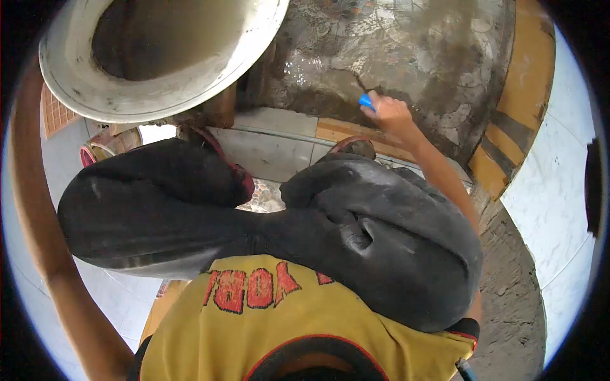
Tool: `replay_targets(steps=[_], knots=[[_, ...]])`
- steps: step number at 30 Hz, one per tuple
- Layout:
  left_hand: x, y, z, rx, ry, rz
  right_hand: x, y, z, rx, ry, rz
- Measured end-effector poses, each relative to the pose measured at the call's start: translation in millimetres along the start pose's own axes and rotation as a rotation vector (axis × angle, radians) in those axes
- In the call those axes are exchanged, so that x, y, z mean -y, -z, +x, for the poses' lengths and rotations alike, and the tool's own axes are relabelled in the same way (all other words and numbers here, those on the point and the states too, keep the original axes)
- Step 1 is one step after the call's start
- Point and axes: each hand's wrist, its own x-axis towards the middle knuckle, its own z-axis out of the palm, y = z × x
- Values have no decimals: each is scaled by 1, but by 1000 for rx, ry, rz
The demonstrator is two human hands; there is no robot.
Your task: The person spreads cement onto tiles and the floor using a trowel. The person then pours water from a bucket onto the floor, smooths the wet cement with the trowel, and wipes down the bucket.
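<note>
My right hand (389, 114) is closed round the blue handle of a trowel (366, 101), stretched out past my right knee. The trowel's thin dark shank points away from me over a wet, cement-smeared floor (438, 70); its blade blends into the grey slurry and is hard to make out. My left forearm (38, 209) reaches up along the left edge to a large pale basin (159, 108), whose rim hides my left hand. Murky grey-brown liquid lies in the basin, with a dark patch on its left side.
I squat in dark trousers (381, 228) at a tiled step (273, 149) bordering the wet floor. Yellow-brown board strips (518, 95) edge its right side. Rough grey mortar (508, 286) and white marbled tiles (553, 190) lie farther right. A bucket-like container (111, 145) stands below the basin.
</note>
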Motion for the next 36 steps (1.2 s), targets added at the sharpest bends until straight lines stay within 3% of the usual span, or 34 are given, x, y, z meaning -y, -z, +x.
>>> replay_targets(steps=[3,4,7,8,11,16,20,24,27,28,32,33,35,36], knots=[[-5,0,0,35,46,-8,-1,-45,7,60,320,-69],[-6,-1,2,45,63,-13,17,-18,9,205,263,-139],[-9,-1,5,79,113,-31,33,9,28,223,-34,-38],[-11,-3,7,92,125,-33,41,14,31,252,-46,3],[-13,-3,8,114,151,-52,52,-6,32,452,203,-52],[-11,-3,12,144,158,-81,36,16,27,320,-103,100],[-2,-4,15,168,125,-118,39,-2,14,415,36,76],[9,-6,22,205,38,-126,39,19,19,334,-203,137],[26,-9,30,233,-85,-127,55,25,24,416,-21,82],[33,-10,33,245,-150,-126,59,7,28,273,127,28],[38,-14,40,249,-336,-117,55,-8,41,205,269,-84],[6,-14,35,231,-58,-66,44,8,39,394,224,-150],[-51,-11,25,170,503,34,4,39,24,515,120,-244],[-55,-5,23,204,641,-39,-33,43,12,363,212,-279]])
